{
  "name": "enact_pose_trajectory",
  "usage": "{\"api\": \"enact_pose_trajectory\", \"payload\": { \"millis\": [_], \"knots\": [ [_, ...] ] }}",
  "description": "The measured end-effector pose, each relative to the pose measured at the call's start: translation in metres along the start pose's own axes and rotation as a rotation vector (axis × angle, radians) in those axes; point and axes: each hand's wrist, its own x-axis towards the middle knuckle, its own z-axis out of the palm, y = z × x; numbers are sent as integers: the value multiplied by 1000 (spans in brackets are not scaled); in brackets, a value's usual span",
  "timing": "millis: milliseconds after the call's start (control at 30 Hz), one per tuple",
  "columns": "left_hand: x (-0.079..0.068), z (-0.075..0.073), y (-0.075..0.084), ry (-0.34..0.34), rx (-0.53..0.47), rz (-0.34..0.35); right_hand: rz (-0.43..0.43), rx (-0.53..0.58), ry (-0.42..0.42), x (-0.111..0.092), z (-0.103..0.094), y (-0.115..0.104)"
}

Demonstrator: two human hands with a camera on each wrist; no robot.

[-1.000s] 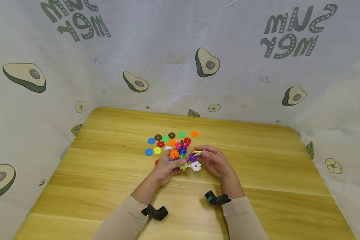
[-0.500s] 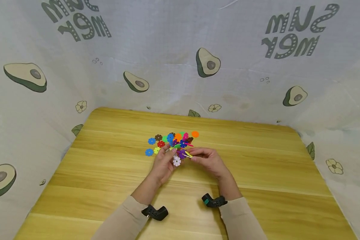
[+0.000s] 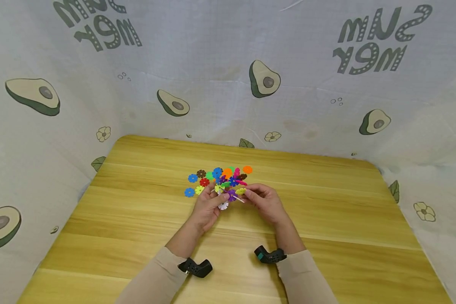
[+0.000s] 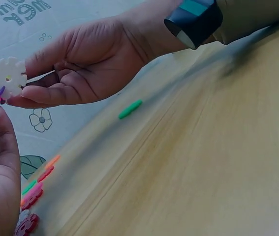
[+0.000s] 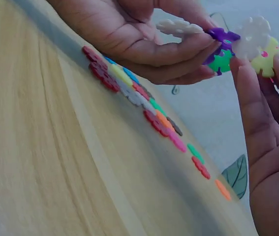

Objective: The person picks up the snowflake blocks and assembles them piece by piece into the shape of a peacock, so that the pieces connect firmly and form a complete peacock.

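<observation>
Between the two hands is a cluster of interlocked notched plastic discs in several colours. My left hand grips its left side, thumb over the front, close to a white disc and a purple disc. At the right side of the cluster, my right hand pinches a yellow disc between thumb and fingers. In the right wrist view a white disc stands against that yellow disc, beside purple and green ones. Blue disc and orange disc top the cluster in the head view.
Loose discs lie flat on the wooden table behind and left of the hands, among them a blue disc, a red disc and an orange disc. A printed cloth hangs around the table's far edge and sides.
The cluster has turned in my left hand and shifted left and away. My right hand has moved left with it, and the yellow disc now shows its face rather than its edge.
</observation>
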Motion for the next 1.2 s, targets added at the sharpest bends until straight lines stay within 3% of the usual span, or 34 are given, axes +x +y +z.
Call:
{"api": "enact_pose_trajectory", "payload": {
  "millis": [200,400,700,800,900,1000,1067,1200],
  "knots": [
    [1,0,0,11,-12,-35,-90,-183,123,1,10,0],
    [1,2,0,63,-3,-33,-205,-344,150,1,16,1],
    [0,2,-1,85,22,-6,-255,-461,190,2,20,7],
    [-1,2,0,47,21,-16,-216,-435,190,1,18,6],
    [-2,2,-1,-7,18,-43,-116,-380,152,0,13,2],
    [-3,2,-1,-17,-7,-62,4,-357,101,-1,1,-6],
    [-3,1,0,4,-20,-56,91,-429,95,-2,-11,-12],
    [-2,0,0,35,-29,-22,283,-743,100,-10,-35,-26]
  ]
}}
